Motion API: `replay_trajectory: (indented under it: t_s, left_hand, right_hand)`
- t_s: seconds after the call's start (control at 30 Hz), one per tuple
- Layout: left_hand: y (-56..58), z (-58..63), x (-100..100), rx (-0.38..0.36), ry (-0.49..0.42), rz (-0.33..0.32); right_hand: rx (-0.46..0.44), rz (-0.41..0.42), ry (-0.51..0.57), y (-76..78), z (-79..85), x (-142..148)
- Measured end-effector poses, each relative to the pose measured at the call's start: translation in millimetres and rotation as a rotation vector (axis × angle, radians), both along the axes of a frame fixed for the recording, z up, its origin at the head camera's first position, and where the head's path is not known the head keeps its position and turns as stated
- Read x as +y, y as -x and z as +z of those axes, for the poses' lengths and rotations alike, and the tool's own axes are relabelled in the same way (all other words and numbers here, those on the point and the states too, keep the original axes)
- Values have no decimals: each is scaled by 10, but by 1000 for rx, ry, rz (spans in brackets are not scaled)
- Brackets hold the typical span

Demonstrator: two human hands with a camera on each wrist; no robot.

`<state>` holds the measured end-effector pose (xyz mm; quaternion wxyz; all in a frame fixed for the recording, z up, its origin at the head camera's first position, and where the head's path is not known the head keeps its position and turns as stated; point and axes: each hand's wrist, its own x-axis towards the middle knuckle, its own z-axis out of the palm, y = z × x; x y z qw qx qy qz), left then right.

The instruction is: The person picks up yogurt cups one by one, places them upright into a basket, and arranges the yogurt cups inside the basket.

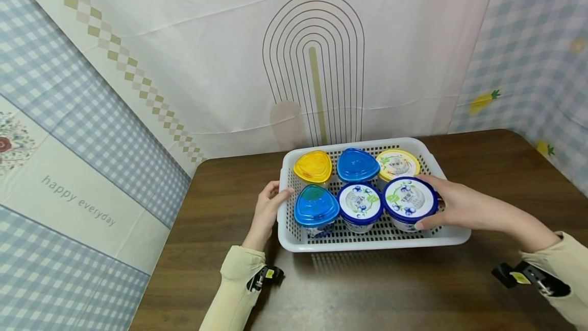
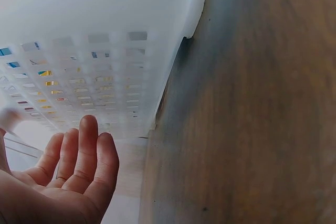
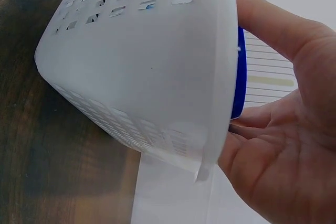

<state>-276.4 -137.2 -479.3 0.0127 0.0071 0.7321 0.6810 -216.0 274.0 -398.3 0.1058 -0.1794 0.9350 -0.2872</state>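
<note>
A white plastic basket [image 1: 363, 245] on the brown table holds several lidded tubs in two rows. My right hand [image 1: 464, 203] grips a round tub with a blueberry-print lid [image 1: 411, 198] at the basket's front right, thumb at the near side and fingers at the far side. In the right wrist view, the tub's dark blue lid edge [image 3: 240, 77] shows above the rim. My left hand [image 1: 265, 213] holds the basket's left rim, thumb over it and fingers along the outer wall. A second blueberry-print tub [image 1: 360, 202] stands beside the gripped one.
In the basket are also a front-left blue-lidded tub [image 1: 316, 206], a yellow-lidded tub [image 1: 313, 166], a back blue-lidded tub [image 1: 357, 164] and a round yellow-rimmed tub [image 1: 397, 163]. Behind the table [image 1: 220, 208] hangs a printed white cloth [image 1: 206, 55]. Checked cloth [image 1: 528, 65] covers the right side.
</note>
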Motion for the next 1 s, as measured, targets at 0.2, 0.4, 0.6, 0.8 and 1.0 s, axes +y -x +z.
replay_trajectory:
  t_s: [0.2, 0.4, 0.6, 0.8, 1.0]
  left_hand:
    - [-41, 110, 12, -19, 23, -9]
    - [-202, 356, 75, 2, 28, -15]
    - [-227, 382, 78, 6, 23, -14]
    - [-220, 385, 75, 0, 26, -20]
    - [-226, 391, 77, -8, 30, -17]
  right_hand:
    - [-32, 5, -12, 14, 4, -34]
    - [-59, 0, -30, 19, 8, -56]
    - [-59, 1, -42, 16, 9, -60]
    - [-49, 4, -41, 13, 4, -55]
    - [-55, 3, -37, 18, 8, -58]
